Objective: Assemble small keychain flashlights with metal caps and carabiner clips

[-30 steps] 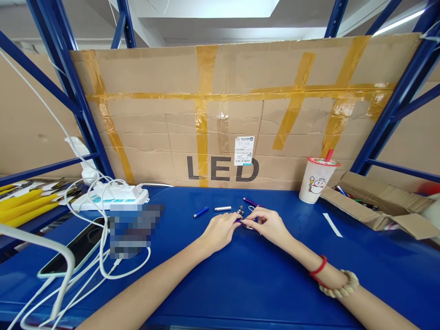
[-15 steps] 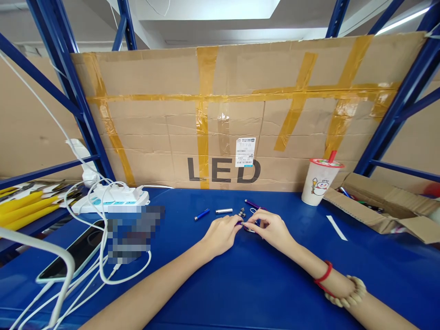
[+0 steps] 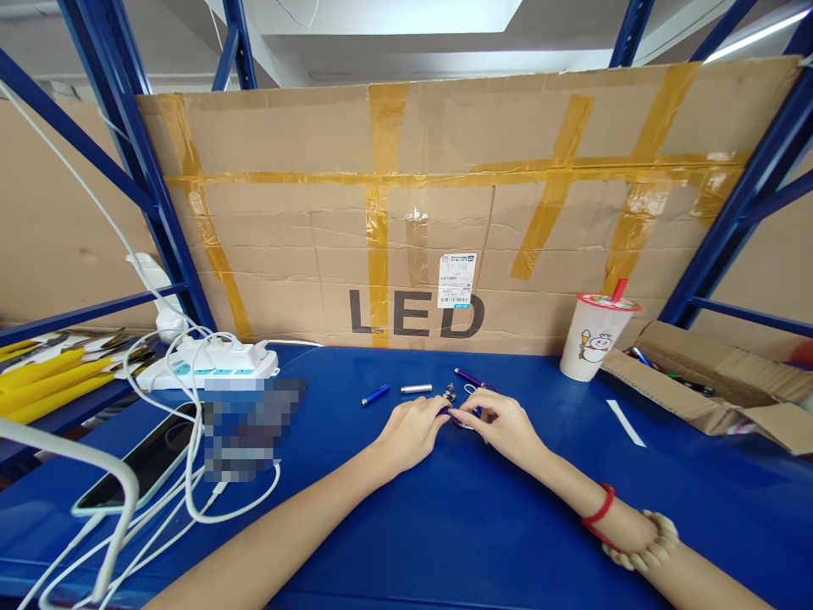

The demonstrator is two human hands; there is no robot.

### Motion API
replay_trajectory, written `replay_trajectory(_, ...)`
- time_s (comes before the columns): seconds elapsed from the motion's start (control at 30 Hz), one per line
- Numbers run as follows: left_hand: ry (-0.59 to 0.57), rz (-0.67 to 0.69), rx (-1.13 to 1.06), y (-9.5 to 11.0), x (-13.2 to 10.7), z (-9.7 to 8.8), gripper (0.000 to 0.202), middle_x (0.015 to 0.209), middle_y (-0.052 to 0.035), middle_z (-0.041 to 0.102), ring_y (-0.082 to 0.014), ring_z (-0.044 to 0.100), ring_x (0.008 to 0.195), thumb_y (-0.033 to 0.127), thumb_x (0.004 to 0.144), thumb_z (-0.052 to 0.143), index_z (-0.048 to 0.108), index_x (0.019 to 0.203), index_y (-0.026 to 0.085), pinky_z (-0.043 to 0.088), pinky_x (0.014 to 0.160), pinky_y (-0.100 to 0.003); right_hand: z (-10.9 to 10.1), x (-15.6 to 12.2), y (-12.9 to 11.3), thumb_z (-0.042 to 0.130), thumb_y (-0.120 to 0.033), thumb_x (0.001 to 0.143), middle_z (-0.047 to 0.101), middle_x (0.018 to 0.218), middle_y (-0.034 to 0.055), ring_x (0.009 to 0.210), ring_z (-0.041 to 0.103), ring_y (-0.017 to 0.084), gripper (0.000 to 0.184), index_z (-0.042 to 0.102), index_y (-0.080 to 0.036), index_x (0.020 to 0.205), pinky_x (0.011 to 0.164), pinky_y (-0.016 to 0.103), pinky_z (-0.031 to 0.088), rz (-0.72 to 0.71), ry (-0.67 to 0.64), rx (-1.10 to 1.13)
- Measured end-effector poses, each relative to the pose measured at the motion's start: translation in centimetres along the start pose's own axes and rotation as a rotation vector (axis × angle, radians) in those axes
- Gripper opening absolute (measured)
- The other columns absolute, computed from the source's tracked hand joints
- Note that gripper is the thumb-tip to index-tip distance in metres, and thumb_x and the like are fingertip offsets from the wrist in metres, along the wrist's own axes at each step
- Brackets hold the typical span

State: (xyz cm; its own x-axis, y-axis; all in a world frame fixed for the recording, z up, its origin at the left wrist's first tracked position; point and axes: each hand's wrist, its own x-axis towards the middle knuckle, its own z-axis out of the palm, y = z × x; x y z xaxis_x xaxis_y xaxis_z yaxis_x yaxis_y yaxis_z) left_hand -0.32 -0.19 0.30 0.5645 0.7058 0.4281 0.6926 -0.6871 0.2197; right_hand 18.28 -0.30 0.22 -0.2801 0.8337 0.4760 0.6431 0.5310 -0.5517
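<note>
Little has changed over the last second: the whole view has shifted slightly, but both hands keep the same pose just right of the middle of the frame, below centre. The left hand (image 3: 412, 430) pinches a small purple piece (image 3: 443, 412), which sticks out from its fingertips towards the right. The right hand (image 3: 506, 422) meets it there, thumb and forefinger drawn in close to the piece's end; the contact is too small to tell whether they grip it, or a tiny part on it, or only touch it. So the work seems to remain at one fine step at that spot, with nothing visibly put down or picked up

Just above the fingertips lie some metal bits (image 3: 450, 392), with a purple tube (image 3: 471, 377) slanting behind the right hand and a white loop (image 3: 469, 388) near it. A silver tube (image 3: 416, 389) and a blue tube (image 3: 375, 395) lie left of these, apart from both hands and unmoved on the blue table (image 3: 406, 542). Something with a pale edge shows beneath the right hand, mostly hidden. Towards the right of the frame, a white strip (image 3: 626, 423), a cup (image 3: 590, 341) and an open box (image 3: 677, 391) also stay where they were
</note>
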Motion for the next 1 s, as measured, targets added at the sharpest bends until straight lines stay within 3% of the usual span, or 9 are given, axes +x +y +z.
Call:
replay_trajectory(0.47, 0.032, 0.002, -0.027, 0.19, 0.0, 0.0, 0.023, 0.098, -0.007, 0.063, -0.0193, 0.06, 0.093, 0.028, 0.093, 0.033, 0.05, 0.104, 0.018, 0.049, 0.08, -0.033, -0.16, -0.03, -0.48, 0.054, -0.049, 0.078, 0.062, 0.074, 0.0006, 0.045, 0.051, 0.007, 0.031, 0.065, -0.022, 0.069, 0.047, 0.021, 0.038, 0.05, 0.076, -0.065)
replay_trajectory(0.67, 0.037, -0.004, -0.016, 0.17, -0.06, 0.0, 0.022, 0.099, -0.0061, 0.063, -0.0194, 0.06, 0.09, 0.028, 0.092, 0.034, 0.05, 0.105, 0.019, 0.048, 0.079, -0.032, -0.12, 0.08, -0.24, 0.056, -0.047, 0.077, 0.062, 0.075, 0.0025, 0.044, 0.049, 0.008, 0.028, 0.067, -0.021, 0.075, 0.044, 0.022, 0.04, 0.014, 0.035, 0.058)
replay_trajectory(1.0, -0.048, 0.068, -0.118, 0.01, -0.2, -0.5, 0.021, 0.103, -0.0059, 0.062, -0.0187, 0.06, 0.093, 0.026, 0.093, 0.032, 0.047, 0.107, 0.019, 0.048, 0.078, -0.03, -0.12, 0.2, 0.1, 0.063, -0.047, 0.072, 0.06, 0.072, 0.0032, 0.038, 0.048, 0.007, 0.032, 0.061, -0.016, 0.066, 0.037, 0.022, 0.036, 0.058, -0.02, 0.269)
